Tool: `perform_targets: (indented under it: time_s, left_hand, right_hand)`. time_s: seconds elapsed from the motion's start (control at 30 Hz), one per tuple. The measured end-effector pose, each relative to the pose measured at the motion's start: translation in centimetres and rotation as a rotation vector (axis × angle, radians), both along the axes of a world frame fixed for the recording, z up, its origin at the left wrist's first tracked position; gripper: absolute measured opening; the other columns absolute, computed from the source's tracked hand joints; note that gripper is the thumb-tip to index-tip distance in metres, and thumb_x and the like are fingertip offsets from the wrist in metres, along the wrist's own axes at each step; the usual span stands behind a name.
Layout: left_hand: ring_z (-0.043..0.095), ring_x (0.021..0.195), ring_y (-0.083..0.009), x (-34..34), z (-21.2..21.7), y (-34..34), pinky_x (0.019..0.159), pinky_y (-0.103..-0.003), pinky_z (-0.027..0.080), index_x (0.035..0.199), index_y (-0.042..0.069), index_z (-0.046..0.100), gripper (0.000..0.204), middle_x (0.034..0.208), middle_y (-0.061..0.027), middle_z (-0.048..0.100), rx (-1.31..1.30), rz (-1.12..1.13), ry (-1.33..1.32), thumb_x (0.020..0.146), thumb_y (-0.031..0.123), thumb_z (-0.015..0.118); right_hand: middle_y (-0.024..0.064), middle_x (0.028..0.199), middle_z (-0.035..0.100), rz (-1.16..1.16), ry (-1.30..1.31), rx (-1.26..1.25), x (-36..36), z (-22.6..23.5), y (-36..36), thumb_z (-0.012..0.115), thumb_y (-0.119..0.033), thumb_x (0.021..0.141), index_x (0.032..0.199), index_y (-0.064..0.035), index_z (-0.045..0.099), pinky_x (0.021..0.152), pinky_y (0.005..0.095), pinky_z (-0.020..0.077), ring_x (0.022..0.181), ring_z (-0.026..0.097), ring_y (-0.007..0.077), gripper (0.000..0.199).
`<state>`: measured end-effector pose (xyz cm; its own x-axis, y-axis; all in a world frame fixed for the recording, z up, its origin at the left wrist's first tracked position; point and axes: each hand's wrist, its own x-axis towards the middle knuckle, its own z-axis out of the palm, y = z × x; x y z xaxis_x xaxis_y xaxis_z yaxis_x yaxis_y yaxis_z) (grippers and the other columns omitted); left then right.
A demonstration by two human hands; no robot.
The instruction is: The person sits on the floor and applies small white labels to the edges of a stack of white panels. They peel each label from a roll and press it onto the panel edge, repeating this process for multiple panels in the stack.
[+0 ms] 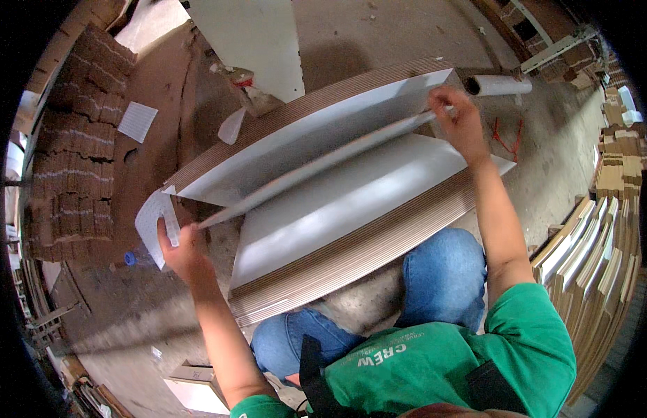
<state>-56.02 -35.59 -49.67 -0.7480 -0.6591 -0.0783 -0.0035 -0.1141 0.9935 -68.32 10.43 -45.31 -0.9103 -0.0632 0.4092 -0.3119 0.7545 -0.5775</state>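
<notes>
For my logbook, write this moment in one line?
left hand: at panel end | right hand: holding opposite end | panel: between two stacks

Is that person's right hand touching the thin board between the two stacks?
Touching: in the head view, the right hand grips the right end of the thin board, no gap showing.

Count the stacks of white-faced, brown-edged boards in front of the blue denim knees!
2: the near stack by the knees, and the far stack beyond the thin white board.
</notes>
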Motion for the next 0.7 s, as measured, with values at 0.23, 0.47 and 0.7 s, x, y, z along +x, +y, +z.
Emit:
perform_targets:
  time_s: [0.23,0.47,0.7]
  left_hand:
    - [0.053,0.094,-0.0138,6.1,5.0,3.3,0.083,-0.027,0.044,0.108,0.001,0.058,0.034,0.100,-0.0055,0.059,-0.442,0.155,-0.087,0.075,-0.001,0.065]
    - [0.063,0.077,-0.0226,10.4,9.0,5.3,0.073,-0.031,0.050,0.100,-0.006,0.057,0.026,0.087,-0.0145,0.062,-0.089,-0.084,0.032,0.075,-0.005,0.063]
    - [0.061,0.079,-0.0126,10.9,9.8,6.1,0.072,-0.023,0.047,0.097,-0.004,0.062,0.022,0.085,-0.0097,0.065,-0.213,-0.166,-0.043,0.075,-0.002,0.064]
  right_hand:
    - [0.0147,0.081,0.062,0.379,-0.631,0.750,3.6,2.1,-4.2,0.054,-0.027,0.085,0.087,-0.0031,0.061,0.066,0.0348,0.0474,0.071,0.061,0.0233,0.025]
    - [0.0062,0.093,0.060,0.986,-0.978,-0.428,6.1,4.7,-20.0,0.058,-0.021,0.084,0.120,-0.0104,0.050,0.072,0.0280,0.0458,0.082,0.055,0.0128,0.038]
    - [0.0081,0.099,0.054,1.072,-0.135,-0.121,7.5,6.0,-25.5,0.069,-0.018,0.070,0.105,-0.0121,0.059,0.076,0.0331,0.0427,0.091,0.051,0.0241,0.037]
